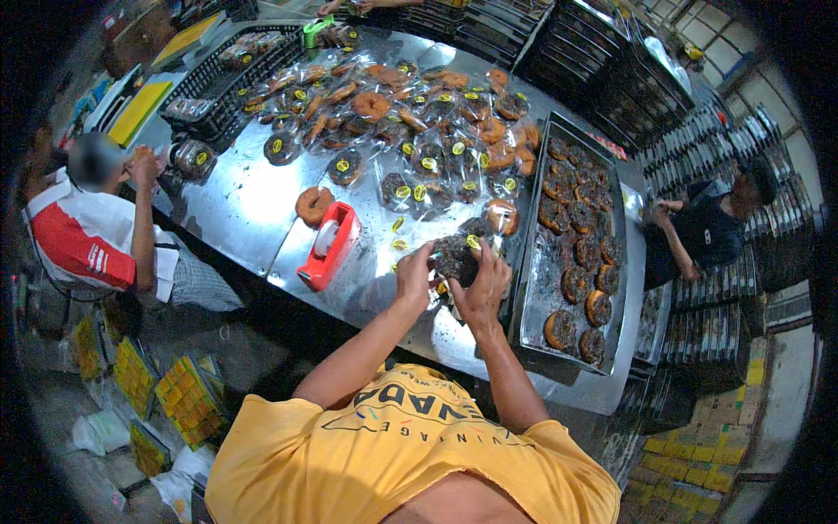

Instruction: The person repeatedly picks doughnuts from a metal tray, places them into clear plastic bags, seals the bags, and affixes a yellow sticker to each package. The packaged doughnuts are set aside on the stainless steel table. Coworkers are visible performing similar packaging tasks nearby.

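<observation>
Between my left hand (416,274) and my right hand (483,287) is a dark-topped donut (455,261), gripped from both sides above the table's near edge. It appears to be in transparent wrap, and a yellow oval sticker (473,242) shows at its upper right. Left of my hands stands a red tape dispenser (332,249) with a roll of tape, touching or very near a plain brown donut (315,205). Loose yellow stickers (399,245) lie just beyond my left hand. Farther off, many wrapped donuts (419,131) are heaped, most bearing such stickers.
At right, a metal tray (533,308) holds several dark-topped donuts on the steel table (245,177). A black plastic crate (222,85) sits at the far left. One person (98,229) is at the left side, another (704,223) at the right by stacked trays (707,321).
</observation>
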A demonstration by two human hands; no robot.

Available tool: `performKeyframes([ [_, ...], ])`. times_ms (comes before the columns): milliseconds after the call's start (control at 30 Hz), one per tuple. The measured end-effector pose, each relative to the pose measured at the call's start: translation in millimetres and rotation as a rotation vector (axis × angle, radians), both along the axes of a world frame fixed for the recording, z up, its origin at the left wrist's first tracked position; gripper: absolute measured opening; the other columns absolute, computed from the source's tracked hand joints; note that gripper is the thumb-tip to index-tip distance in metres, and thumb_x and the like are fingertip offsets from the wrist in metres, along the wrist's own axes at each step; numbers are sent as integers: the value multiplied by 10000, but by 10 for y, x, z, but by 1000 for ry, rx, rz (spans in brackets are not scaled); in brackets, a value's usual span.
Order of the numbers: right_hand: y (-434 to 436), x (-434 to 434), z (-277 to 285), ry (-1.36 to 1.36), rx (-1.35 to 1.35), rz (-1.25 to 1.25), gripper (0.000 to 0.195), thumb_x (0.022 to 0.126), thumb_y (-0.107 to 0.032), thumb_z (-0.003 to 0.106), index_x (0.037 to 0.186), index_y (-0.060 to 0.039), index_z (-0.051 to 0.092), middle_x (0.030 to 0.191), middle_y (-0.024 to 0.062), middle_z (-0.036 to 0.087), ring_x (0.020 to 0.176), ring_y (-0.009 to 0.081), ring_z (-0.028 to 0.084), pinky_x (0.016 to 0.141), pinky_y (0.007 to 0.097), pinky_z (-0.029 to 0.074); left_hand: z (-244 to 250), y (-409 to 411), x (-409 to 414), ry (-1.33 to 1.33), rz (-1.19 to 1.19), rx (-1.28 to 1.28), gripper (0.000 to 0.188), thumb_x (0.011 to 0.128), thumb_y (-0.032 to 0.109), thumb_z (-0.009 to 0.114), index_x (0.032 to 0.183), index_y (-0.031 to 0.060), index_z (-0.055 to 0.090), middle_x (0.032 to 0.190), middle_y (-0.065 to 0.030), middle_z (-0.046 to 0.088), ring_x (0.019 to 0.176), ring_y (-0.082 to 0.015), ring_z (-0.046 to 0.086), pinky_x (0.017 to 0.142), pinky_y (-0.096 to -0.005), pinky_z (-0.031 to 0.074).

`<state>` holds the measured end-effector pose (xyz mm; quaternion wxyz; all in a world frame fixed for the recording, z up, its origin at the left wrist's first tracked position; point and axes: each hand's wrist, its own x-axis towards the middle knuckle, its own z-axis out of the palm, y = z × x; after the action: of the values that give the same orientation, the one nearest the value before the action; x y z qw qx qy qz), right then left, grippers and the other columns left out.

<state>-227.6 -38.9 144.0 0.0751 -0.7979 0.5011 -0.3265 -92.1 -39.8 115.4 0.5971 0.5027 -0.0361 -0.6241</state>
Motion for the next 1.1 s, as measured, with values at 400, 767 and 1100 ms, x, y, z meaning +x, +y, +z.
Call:
performKeyframes([
  [400,-8,246,-233,-242,178,102,975,630,-156,845,1431,-8,309,1252,220,514,1117,380,513,995,461,385,-163,-19,156,-42,83,-445,434,940,237,583,1311,17,547,1174,-66,632,1047,-152,605,928,-301,475],
  [767,-101,37,-457,-319,96,-43,872,636,-116,803,1391,-14,377,1246,176,518,1161,339,484,1024,455,329,-533,40,-58,50,-42,-331,313,892,310,660,1072,56,625,1014,-48,652,837,-158,643,703,-295,512],
  [1100,-376,127,-641,-581,405,33,993,684,-61,791,1500,-72,226,1269,180,526,1215,325,497,1067,453,278,-261,-98,-342,169,112,-246,240,839,218,731,1013,70,663,916,-26,687,758,-141,655,640,-292,536],
])
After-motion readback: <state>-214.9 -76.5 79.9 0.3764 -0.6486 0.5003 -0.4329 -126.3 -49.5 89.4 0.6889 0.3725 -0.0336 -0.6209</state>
